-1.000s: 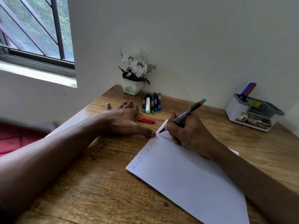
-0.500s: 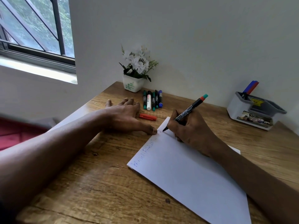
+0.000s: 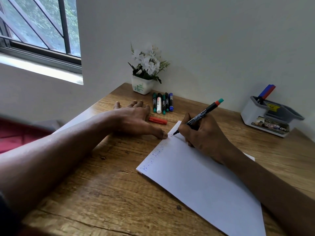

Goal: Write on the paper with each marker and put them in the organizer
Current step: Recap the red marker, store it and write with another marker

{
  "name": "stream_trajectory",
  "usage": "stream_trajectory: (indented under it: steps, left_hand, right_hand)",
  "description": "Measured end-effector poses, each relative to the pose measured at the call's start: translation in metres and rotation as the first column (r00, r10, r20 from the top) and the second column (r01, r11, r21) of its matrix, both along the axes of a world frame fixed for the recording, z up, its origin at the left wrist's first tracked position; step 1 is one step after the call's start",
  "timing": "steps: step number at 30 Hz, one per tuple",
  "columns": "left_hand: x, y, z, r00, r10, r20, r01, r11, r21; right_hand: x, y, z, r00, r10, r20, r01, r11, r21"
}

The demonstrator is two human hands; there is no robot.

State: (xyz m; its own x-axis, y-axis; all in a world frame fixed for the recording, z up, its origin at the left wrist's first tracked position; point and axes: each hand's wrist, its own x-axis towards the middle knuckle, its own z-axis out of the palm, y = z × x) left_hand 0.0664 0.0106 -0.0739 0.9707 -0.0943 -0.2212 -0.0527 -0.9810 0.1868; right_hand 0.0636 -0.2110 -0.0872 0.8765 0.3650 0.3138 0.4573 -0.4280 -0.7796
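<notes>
A white sheet of paper [image 3: 201,178] lies slanted on the wooden desk, with blue writing along its left edge and a small red mark at the far corner. My right hand [image 3: 202,133] grips a black marker [image 3: 201,114] with a red and teal end, its tip touching the paper near that corner. My left hand [image 3: 134,120] rests flat on the desk, fingers spread, thumb tip at the paper's edge. A red cap [image 3: 157,120] lies beside it. Several markers [image 3: 162,103] lie in a row behind. The grey organizer [image 3: 271,116] at the far right holds a blue and a red marker [image 3: 266,91].
A white pot with white flowers [image 3: 144,74] stands against the wall behind the marker row. A window is at the upper left. The desk's left edge [image 3: 75,120] runs close to my left forearm, with something red beyond it.
The marker tip has stayed at the paper's far corner and a small red mark now shows there. The camera has shifted slightly. My left hand has not moved.
</notes>
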Motion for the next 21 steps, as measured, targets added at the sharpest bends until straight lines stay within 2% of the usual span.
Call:
stream_trajectory:
  steps: [17, 21]
  left_hand:
    - [0.0033, 0.0020, -0.0038, 1.000, 0.006, 0.009, -0.005, 1.000, -0.013]
    - [0.0037, 0.0016, -0.0036, 1.000, 0.002, 0.004, -0.002, 1.000, -0.009]
  right_hand:
    - [0.0013, 0.0010, -0.0035, 0.998, -0.032, 0.046, 0.034, 0.998, -0.045]
    - [0.0029, -0.0012, -0.0041, 0.997, -0.062, 0.038, 0.062, 0.998, -0.005]
